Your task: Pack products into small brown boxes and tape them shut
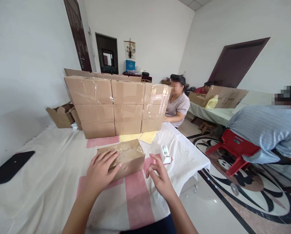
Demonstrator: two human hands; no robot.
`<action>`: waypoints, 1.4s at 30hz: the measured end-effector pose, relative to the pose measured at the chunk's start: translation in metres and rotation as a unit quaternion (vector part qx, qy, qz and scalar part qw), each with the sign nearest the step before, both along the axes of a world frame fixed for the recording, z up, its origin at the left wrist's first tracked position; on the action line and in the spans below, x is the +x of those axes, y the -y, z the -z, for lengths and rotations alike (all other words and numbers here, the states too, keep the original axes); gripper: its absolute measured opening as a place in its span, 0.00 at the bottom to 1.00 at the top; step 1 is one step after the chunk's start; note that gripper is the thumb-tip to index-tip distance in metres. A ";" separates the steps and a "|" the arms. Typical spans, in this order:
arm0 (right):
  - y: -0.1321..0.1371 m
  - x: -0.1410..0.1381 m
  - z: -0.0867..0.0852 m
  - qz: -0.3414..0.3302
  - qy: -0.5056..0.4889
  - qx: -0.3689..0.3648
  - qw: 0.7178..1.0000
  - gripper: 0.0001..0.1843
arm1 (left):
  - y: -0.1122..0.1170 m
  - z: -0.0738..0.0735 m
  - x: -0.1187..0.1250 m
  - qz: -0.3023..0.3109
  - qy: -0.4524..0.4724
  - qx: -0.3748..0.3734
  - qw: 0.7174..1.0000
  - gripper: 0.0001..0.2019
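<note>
Cardboard box (132, 161): one, closed, glossy clear tape along its top; lies on the bench (50, 162) in front of the stack, between the two hands.
Left hand (101, 170): fingers spread over the left part of the box top — palm down, thumb reaching along the near edge; touching the box.
Right hand (160, 177): apart from the box, just beside its right end; fingers loosely curled and parted, forefinger the straightest.
Bench cover: pale cloth with pink bands (138, 201) and yellow patches (147, 137), the latter at the foot of the stack.
White gadget (165, 154): small, greenish on its upper face; stands to the right of the box, near the right hand.
Stack (113, 105): brown boxes, three across and three high at the front, shiny tape over them.
Open carton (62, 117): left of the stack, flaps up.
Black flat object (12, 167): far left, well apart from the hands — kind cannot be told.
Person in a pale top (178, 109): seated beyond the stack's right end.
Person in a striped shirt (260, 130): far right, on a red stool (238, 144).
Second bench (196, 109): to the right, bearing a yellow bottle (212, 102) and cardboard.
</note>
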State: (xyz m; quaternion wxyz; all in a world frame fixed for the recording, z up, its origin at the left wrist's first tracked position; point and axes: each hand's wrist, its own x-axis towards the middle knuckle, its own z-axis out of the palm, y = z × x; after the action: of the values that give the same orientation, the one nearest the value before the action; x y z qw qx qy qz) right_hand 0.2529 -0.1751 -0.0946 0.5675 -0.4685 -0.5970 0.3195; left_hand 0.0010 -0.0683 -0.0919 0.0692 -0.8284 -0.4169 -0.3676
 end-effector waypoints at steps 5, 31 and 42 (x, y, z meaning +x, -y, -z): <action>0.006 -0.005 -0.038 -0.100 0.241 0.055 0.964 0.38 | 0.028 -0.034 0.036 0.136 0.089 -0.104 0.981 0.08; 0.001 -0.013 -0.033 0.012 0.247 -0.050 0.968 0.20 | 0.044 -0.020 0.070 0.215 0.135 -0.027 0.967 0.13; -0.017 -0.001 -0.071 0.022 0.326 0.016 0.945 0.08 | 0.041 -0.021 0.063 0.075 0.250 -0.034 0.965 0.07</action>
State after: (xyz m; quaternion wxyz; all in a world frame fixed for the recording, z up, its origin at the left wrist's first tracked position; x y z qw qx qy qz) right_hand 0.2522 -0.1577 -0.0234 0.3559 -0.5513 -0.7439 0.1268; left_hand 0.0638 -0.1095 -0.0705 -0.0930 -0.7413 -0.3697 -0.5525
